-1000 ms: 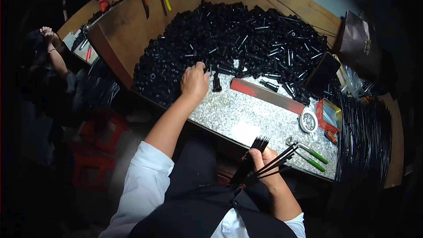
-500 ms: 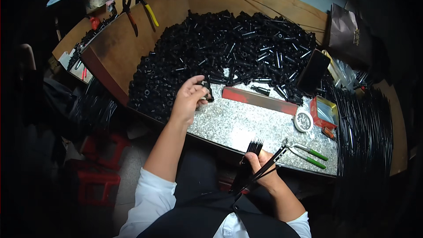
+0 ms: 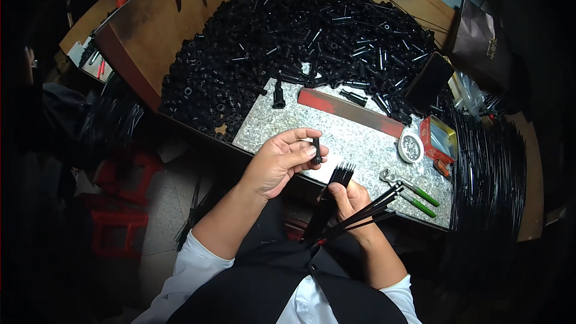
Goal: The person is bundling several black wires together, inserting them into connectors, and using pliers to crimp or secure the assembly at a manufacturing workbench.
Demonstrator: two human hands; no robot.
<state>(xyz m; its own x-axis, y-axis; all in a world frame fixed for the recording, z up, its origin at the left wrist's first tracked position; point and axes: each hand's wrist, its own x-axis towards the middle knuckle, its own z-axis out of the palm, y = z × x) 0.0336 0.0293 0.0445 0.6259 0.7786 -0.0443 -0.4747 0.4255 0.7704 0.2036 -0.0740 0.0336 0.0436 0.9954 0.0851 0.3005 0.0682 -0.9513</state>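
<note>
The left hand [image 3: 277,165] pinches 1 black tube [image 3: 317,151] over the near tabletop [image 3: 267,129], left of rods [image 3: 342,174] clasped in the right hand [image 3: 352,201]: seemingly a pairing step, next calling for steady alignment.

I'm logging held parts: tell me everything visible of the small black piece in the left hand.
The small black piece looks slim and roughly cylindrical; plastic or metal, I cannot tell. It stands nearly upright, pinched in the left hand, which partly hides it. In the picture it shows just left of the black rods.
</note>
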